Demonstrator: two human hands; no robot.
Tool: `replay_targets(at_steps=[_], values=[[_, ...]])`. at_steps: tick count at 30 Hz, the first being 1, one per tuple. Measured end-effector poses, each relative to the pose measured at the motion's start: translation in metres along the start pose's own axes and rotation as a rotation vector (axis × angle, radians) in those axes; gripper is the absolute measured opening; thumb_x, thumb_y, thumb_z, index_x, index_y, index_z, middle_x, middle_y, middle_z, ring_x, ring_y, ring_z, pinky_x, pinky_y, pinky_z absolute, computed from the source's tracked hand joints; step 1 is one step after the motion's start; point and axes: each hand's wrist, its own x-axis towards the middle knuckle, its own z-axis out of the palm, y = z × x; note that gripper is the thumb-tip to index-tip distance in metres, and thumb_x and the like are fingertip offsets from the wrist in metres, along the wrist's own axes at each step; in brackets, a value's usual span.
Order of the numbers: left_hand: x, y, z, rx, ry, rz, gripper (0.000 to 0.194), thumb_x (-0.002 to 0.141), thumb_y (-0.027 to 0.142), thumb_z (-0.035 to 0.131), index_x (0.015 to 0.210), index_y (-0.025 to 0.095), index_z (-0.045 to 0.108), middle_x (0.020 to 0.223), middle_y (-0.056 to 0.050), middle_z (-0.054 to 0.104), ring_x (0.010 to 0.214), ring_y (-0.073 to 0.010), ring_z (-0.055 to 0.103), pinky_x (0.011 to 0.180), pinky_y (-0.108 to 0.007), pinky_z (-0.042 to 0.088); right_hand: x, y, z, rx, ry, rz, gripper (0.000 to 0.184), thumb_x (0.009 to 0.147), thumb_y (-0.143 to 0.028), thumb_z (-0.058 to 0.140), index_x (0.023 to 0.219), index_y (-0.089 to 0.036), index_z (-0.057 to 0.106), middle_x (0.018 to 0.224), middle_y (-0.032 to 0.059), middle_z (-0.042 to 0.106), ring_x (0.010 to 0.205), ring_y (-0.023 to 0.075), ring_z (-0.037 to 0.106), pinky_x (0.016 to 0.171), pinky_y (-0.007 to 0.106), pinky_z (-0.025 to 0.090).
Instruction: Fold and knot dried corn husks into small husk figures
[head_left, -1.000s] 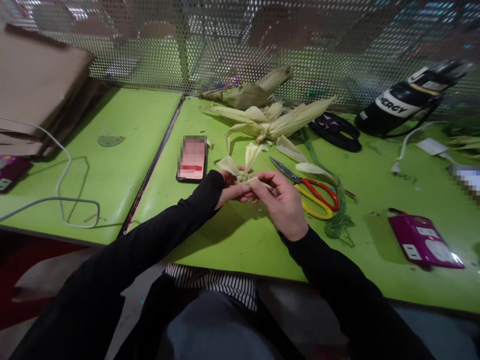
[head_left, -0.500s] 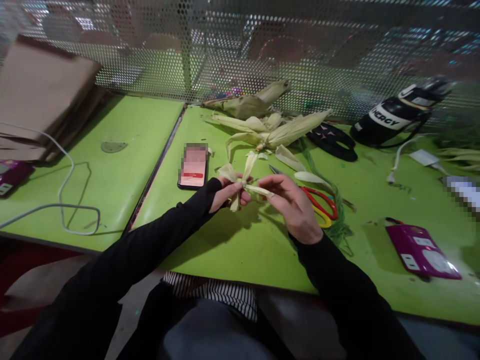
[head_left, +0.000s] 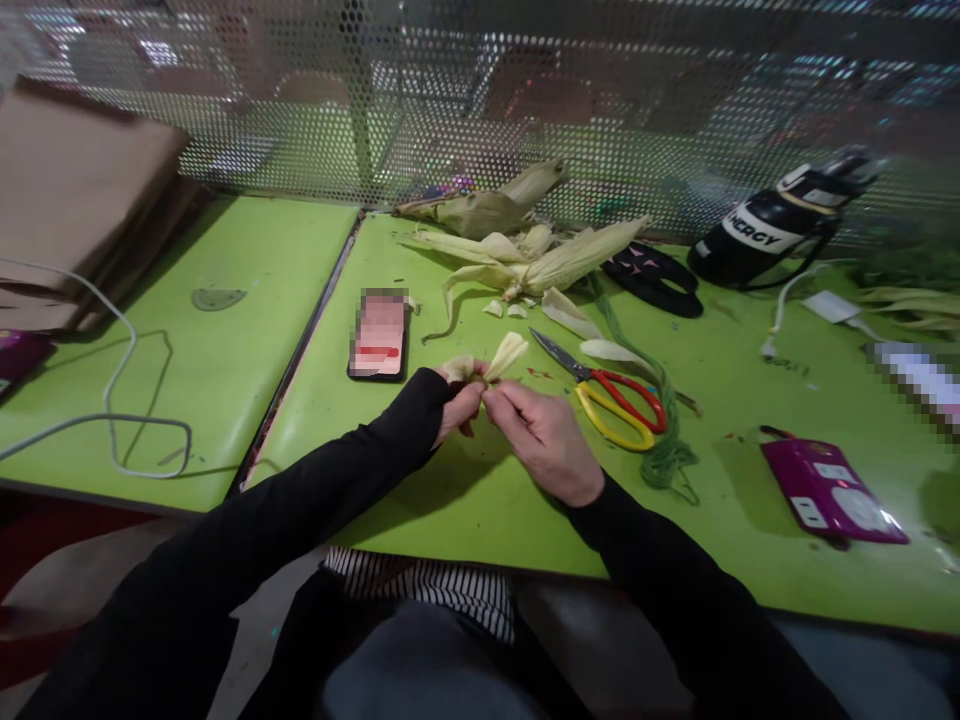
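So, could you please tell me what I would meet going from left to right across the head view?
Paper bags, phone, left hand, right hand, scissors, bottle, purple box.

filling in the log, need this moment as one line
left hand: holding husk piece | right hand: pinching same piece | scissors: on table, beside green string

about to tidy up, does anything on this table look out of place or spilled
Mild mess only: small husk scraps lie loose in front of the husk pile, and green string bunches untidily beside the scissors. No spill shows.
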Motion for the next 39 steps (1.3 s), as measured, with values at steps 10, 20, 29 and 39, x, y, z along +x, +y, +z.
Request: replay_targets(at_steps=[10, 20, 29, 39], values=[[0.018, -0.002, -0.016, -0.209, -0.095, -0.156, 0.026, 0.076, 0.023, 0.062, 0.099, 0.01, 0.06, 0.067, -0.003, 0.066, 0.059, -0.0118, 0.063, 0.06, -0.024, 0.051, 0.006, 0.013, 0.005, 0.406, 0.056, 0.236, 0.036, 0.094, -0.043, 0.05, 0.066, -0.02, 0.05, 0.053, -0.0057, 0.043, 0.045, 0.0076, 0.035, 0.043, 0.022, 0.027], [0.01, 0.008, -0.02, 0.153, -0.024, -0.127, 0.016, 0.082, 0.027, 0.068, 0.086, 0.013, 0.06, 0.055, 0.006, 0.056, 0.041, -0.0032, 0.043, 0.041, -0.016, 0.032, 0.012, 0.013, -0.003, 0.796, -0.108, 0.498, 0.04, 0.086, -0.051, 0.059, 0.063, -0.019, 0.049, 0.042, -0.0082, 0.043, 0.033, 0.0033, 0.027, 0.033, 0.018, 0.016], [0.012, 0.005, -0.005, -0.071, -0.085, -0.322, 0.016, 0.089, 0.024, 0.059, 0.078, 0.013, 0.055, 0.062, 0.001, 0.063, 0.039, -0.0034, 0.048, 0.037, -0.015, 0.038, 0.01, 0.018, -0.01, 0.556, -0.034, 0.393, 0.035, 0.088, -0.043, 0.06, 0.063, -0.018, 0.054, 0.046, -0.0071, 0.049, 0.037, 0.0034, 0.036, 0.036, 0.018, 0.025], [0.002, 0.005, 0.0, 0.11, -0.197, -0.237, 0.023, 0.089, 0.03, 0.057, 0.074, 0.013, 0.057, 0.056, 0.003, 0.053, 0.036, -0.0044, 0.046, 0.033, -0.017, 0.037, 0.007, 0.008, -0.014, 0.42, -0.01, 0.322, 0.039, 0.089, -0.046, 0.06, 0.062, -0.019, 0.053, 0.046, -0.0077, 0.047, 0.038, 0.0045, 0.035, 0.038, 0.019, 0.028]])
